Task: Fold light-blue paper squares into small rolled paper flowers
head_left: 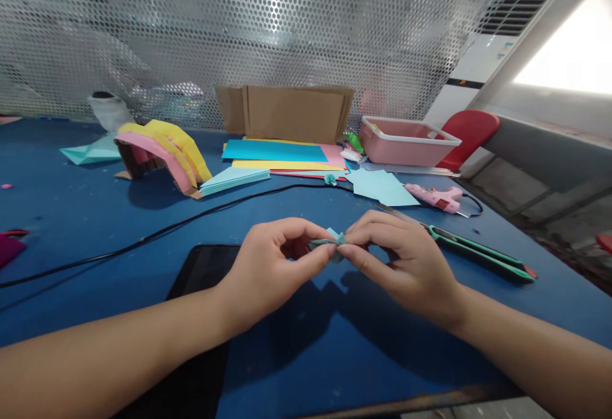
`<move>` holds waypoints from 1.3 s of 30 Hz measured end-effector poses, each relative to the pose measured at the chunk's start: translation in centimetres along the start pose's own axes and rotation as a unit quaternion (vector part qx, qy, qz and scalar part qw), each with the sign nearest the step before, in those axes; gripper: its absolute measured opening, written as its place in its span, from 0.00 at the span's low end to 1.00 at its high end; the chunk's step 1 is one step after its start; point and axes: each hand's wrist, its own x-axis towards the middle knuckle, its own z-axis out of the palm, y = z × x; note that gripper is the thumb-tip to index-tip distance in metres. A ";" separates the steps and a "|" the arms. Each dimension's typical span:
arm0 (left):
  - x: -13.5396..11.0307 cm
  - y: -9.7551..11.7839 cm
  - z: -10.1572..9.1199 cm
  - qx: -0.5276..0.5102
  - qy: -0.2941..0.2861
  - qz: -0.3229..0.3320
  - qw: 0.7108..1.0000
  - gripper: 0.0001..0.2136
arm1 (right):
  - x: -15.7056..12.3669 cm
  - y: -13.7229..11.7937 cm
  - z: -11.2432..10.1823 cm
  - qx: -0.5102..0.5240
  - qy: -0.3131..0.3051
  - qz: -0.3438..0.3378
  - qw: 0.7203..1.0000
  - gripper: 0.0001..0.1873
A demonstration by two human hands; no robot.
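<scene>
Between my fingertips is a small folded piece of light blue paper [337, 238], raised over the blue table [296, 381]. My left hand [275, 266] pinches its left end between thumb and fingers. My right hand [401, 253] pinches its right side, the two thumbs almost touching. Fingers cover much of the paper, so its full shape is hidden. Beyond my hands lies a small light blue paper flower-like piece [330, 179], next to several loose light blue paper squares [382, 187].
A green-and-black utility knife [482, 253] and a pink glue gun [435, 197] lie to the right. A black tablet [196, 279] is under my left arm. Behind are a pink basket [411, 145], cardboard [294, 113], coloured sheets [272, 150], a yellow-and-pink arch [162, 148] and a black cable [191, 218].
</scene>
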 end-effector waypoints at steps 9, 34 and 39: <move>0.1 -0.1 -0.1 0.055 -0.030 0.027 0.998 0.03 | 0.0 0.4 -0.2 0.108 -0.035 0.043 0.993 0.03; 0.2 -0.7 0.2 -0.189 -0.015 0.003 0.982 0.11 | 0.4 0.0 0.6 0.375 -0.066 0.258 0.888 0.08; 0.1 -0.4 0.1 -0.123 -0.028 0.045 0.991 0.06 | 0.1 0.0 0.8 0.346 -0.087 0.246 0.901 0.09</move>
